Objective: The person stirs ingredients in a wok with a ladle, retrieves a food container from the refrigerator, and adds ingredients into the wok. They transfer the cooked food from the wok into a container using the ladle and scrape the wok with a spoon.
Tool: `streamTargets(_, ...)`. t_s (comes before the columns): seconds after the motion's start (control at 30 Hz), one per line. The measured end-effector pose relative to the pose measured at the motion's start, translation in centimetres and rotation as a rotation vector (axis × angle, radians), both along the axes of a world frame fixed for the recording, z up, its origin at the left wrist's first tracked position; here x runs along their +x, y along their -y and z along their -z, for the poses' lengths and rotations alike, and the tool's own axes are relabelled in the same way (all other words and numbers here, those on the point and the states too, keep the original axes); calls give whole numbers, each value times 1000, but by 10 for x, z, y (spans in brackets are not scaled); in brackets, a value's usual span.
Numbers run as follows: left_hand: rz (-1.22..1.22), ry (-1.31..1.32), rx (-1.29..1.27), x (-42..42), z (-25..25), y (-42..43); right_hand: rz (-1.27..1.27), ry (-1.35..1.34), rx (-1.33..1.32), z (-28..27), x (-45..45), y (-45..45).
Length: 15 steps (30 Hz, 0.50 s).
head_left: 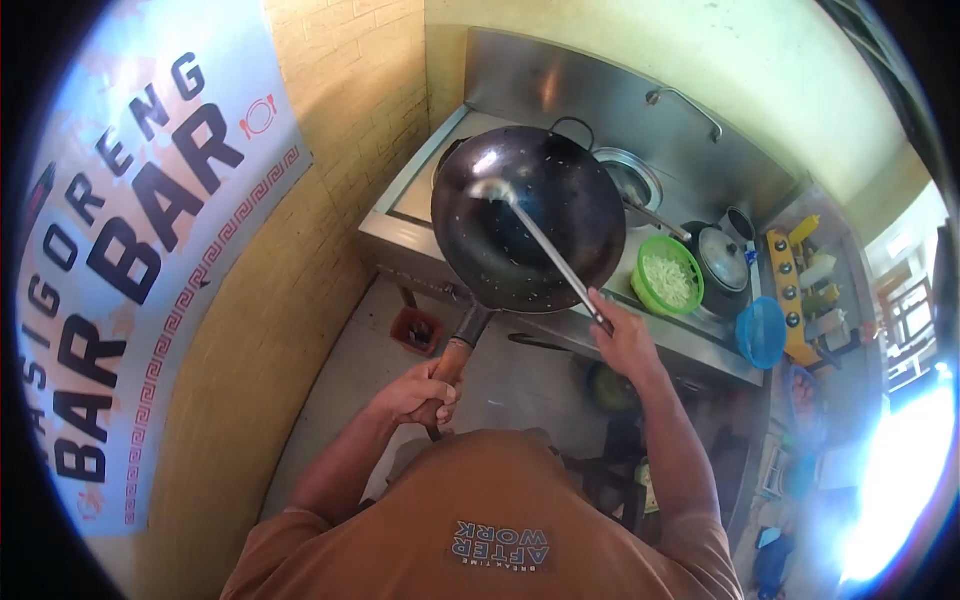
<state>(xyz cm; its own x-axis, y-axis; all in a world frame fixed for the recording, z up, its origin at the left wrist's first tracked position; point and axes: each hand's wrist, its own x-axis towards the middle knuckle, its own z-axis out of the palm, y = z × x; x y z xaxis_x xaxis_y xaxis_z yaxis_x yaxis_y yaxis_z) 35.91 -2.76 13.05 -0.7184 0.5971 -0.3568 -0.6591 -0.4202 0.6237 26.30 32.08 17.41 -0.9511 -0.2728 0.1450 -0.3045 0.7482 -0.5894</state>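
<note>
My left hand [418, 394] is wrapped round the wooden handle of a large dark wok [560, 235], which tilts over the stove. Small pale bits cling to the wok's inner surface. In my right hand [625, 335] is the handle end of a long metal ladle [545, 245]. Its round bowl rests inside the wok, near the upper left side; whether it touches the metal I cannot tell.
A steel stove counter [405, 200] runs along the wall. To the right stand a green basket [648, 295] of pale shredded vegetable, a lidded pot [723, 258], a blue bowl [762, 333] and a yellow rack [790, 290] with bottles. A red container [415, 330] sits below, left.
</note>
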Motion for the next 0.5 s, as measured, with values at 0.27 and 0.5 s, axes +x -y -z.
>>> streamTargets(0.27, -11, -15, -35, -125, 29, 27, -37, -166, 173, 21, -157, 26)
streamTargets(0.5, -61, 87, 74, -222, 59, 47, -87, 56, 299, 7, -222, 20)
